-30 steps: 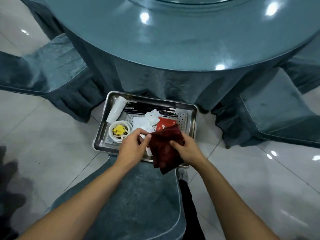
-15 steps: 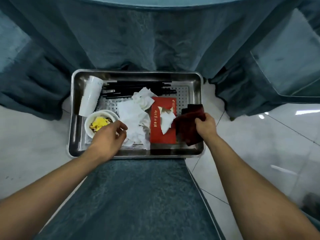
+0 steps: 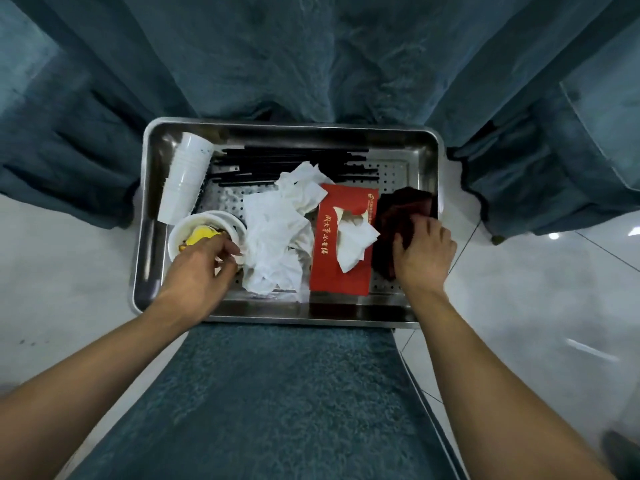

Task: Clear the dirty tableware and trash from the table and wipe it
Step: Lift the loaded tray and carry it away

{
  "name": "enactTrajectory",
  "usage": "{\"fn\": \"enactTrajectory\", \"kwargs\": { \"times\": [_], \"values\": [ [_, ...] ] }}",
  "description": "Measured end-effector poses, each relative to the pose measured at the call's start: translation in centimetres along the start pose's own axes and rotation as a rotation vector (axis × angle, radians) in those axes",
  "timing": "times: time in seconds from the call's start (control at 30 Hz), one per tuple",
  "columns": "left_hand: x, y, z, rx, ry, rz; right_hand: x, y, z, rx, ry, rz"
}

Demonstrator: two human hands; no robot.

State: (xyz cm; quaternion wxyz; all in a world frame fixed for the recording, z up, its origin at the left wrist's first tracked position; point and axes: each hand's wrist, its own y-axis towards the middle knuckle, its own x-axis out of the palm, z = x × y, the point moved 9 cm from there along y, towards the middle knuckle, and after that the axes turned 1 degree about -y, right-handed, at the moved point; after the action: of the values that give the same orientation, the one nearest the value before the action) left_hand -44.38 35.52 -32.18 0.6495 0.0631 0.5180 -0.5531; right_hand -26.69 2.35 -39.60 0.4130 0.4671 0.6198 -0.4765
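A steel tray [image 3: 420, 147] rests on a blue chair seat. It holds stacked white cups [image 3: 185, 180], black chopsticks [image 3: 294, 161], crumpled white tissues [image 3: 277, 233], a red tissue pack [image 3: 341, 271], a white bowl [image 3: 207, 225] with yellow scraps, and a dark red cloth [image 3: 398, 209] at the right end. My right hand [image 3: 424, 254] grips the cloth inside the tray. My left hand [image 3: 201, 268] is over the bowl's near rim with curled fingers; what they hold is not visible.
The blue chair seat [image 3: 284, 403] fills the foreground under the tray. A blue tablecloth [image 3: 311, 57] hangs behind the tray, with draped chairs [image 3: 561, 161] at both sides. White tiled floor [image 3: 59, 278] lies left and right.
The view tilted down onto the tray. My right hand moved the dark red cloth from the tray's near middle to its right end. My left hand shifted left to the bowl.
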Motion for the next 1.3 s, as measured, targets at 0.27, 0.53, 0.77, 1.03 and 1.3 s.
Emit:
{"fn": "enactTrajectory", "kwargs": {
  "times": [0.27,0.53,0.77,1.03,1.3],
  "values": [
    [-2.5,2.5,-3.0,-0.026,0.153,0.124,-0.6,0.7,0.7,0.017,0.077,0.050],
    [-5.8,7.4,-9.1,-0.199,0.195,0.298,-0.2,1.6,2.8,0.219,0.226,0.062],
    [-3.9,10.1,-13.9,-0.273,0.075,0.227,1.5,1.2,3.7,0.297,0.421,-0.079],
    [-3.6,10.5,-15.9,-0.381,-0.111,0.255,1.6,1.4,4.0,0.362,0.490,-0.029],
    [-6.1,9.2,-14.9,-0.355,-0.182,0.297,-2.4,0.2,3.7,0.284,0.493,0.143]
  ]
}}
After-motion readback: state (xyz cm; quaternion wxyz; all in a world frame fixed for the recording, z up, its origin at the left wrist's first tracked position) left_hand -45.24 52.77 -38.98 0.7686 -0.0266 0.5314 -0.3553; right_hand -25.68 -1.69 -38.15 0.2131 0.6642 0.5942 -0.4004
